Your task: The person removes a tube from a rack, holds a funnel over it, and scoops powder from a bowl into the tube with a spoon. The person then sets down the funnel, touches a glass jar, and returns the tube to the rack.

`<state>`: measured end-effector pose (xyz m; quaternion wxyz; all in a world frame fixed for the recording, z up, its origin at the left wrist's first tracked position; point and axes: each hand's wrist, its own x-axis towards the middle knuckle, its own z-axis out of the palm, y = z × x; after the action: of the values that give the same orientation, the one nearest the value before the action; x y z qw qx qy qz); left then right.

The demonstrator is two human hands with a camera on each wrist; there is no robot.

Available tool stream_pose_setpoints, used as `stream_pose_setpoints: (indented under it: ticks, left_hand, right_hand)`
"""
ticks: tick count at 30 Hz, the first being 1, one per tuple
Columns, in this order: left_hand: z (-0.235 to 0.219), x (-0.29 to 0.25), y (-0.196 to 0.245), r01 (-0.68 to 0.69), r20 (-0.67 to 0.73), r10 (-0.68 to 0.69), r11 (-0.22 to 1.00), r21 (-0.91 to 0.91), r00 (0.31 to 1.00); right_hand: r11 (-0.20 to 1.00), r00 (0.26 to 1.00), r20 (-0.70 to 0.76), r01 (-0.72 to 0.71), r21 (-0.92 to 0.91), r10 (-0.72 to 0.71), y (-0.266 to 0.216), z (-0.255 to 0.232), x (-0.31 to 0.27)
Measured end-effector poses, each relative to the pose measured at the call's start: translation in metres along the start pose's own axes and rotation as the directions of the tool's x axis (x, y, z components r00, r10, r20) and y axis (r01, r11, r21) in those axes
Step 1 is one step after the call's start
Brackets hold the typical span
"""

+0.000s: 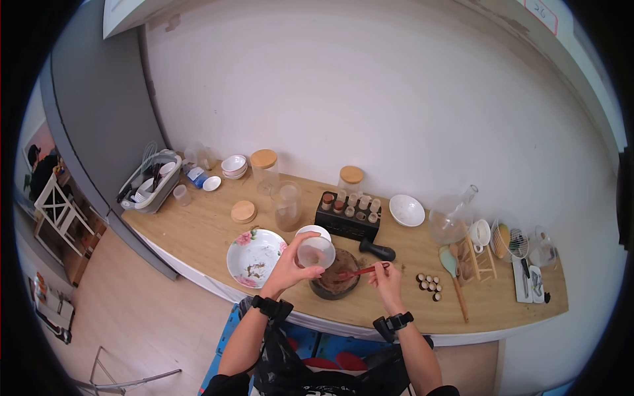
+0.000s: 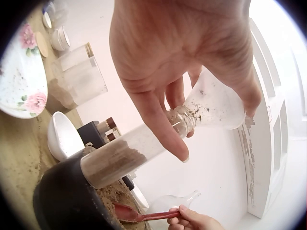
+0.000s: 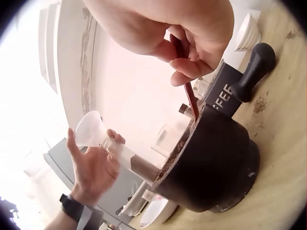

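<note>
My left hand (image 1: 285,270) grips the neck of a clear glass tube (image 2: 115,160) part-filled with brown powder. A translucent white funnel (image 2: 213,103), with dark specks inside, sits in the tube's mouth, and the thumb rests at its rim. The tube leans, its lower end at the rim of a round black bowl (image 3: 206,158) of brown powder. With thumb and fingers, my right hand (image 1: 388,289) pinches the handle of a red spoon (image 3: 191,98). The spoon's head is down at the powder in the bowl, in the left wrist view.
A flowered plate (image 1: 239,264) with brown crumbs lies left of the bowl. Behind stand a black rack (image 1: 348,228) of small vials and a large glass jar (image 1: 288,208). To the right are a black handle (image 1: 378,249), several small caps (image 1: 429,284) and a long-handled spatula (image 1: 457,287).
</note>
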<state>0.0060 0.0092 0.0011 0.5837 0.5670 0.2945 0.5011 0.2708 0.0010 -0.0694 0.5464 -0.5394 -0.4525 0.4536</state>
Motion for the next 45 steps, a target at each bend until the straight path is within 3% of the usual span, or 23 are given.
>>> stream_pose_setpoints:
  ticks: [4, 9, 15, 19, 21, 25, 32, 34, 39, 41, 43, 45]
  left_hand:
    - [0.001, -0.001, 0.003, 0.004, -0.002, -0.004, 1.000, -0.011, 1.000]
    - [-0.001, -0.002, 0.001, 0.011, -0.001, -0.011, 1.000, -0.004, 1.000]
    - [0.000, -0.001, 0.001, -0.015, -0.008, 0.015, 1.000, 0.005, 1.000]
    - [0.000, -0.001, 0.001, -0.024, -0.004, 0.024, 1.000, 0.003, 1.000]
    - [0.001, -0.001, 0.003, -0.039, -0.006, 0.039, 0.999, 0.031, 0.999]
    - [-0.001, 0.000, 0.002, -0.087, -0.005, 0.087, 0.993, 0.076, 0.996]
    - [0.001, 0.002, 0.002, -0.004, -0.002, 0.004, 1.000, 0.028, 1.000]
    - [0.001, 0.003, -0.003, -0.027, -0.002, 0.027, 1.000, -0.001, 1.000]
    - [0.000, 0.001, -0.002, 0.004, -0.001, -0.004, 1.000, -0.004, 1.000]
    - [-0.002, 0.000, -0.001, 0.003, -0.002, -0.003, 1.000, -0.020, 1.000]
    - [0.000, -0.001, 0.002, 0.029, -0.010, -0.029, 0.999, -0.026, 1.000]
    - [-0.001, 0.000, -0.002, 0.010, -0.005, -0.010, 1.000, -0.011, 1.000]
  right_hand:
    - [0.989, 0.999, 0.022, -0.049, 0.139, 0.047, -0.016, -0.011, 0.009]
    - [0.974, 0.998, 0.065, -0.022, 0.225, 0.008, -0.075, -0.019, 0.016]
    - [0.949, 0.978, 0.131, 0.119, 0.293, -0.163, -0.155, -0.001, 0.003]
    - [0.952, 0.965, 0.182, 0.137, 0.273, -0.191, -0.144, 0.019, -0.002]
    - [0.964, 0.945, 0.219, 0.212, 0.159, -0.243, -0.128, 0.024, -0.004]
    - [0.945, 0.919, 0.240, 0.274, 0.179, -0.312, -0.130, 0.028, -0.009]
    - [0.925, 0.875, 0.300, 0.354, 0.138, -0.380, -0.130, 0.028, -0.015]
    - [0.924, 0.840, 0.395, 0.373, 0.079, -0.373, -0.126, 0.025, -0.016]
    - [0.911, 0.894, 0.196, 0.368, 0.188, -0.402, -0.127, 0.014, -0.018]
    - [0.917, 0.936, -0.007, 0.345, 0.200, -0.351, -0.116, 0.003, -0.015]
    - [0.930, 0.942, -0.072, 0.335, 0.150, -0.327, -0.098, 0.001, -0.013]
    - [0.965, 0.960, -0.097, 0.262, -0.018, -0.262, -0.057, 0.004, -0.005]
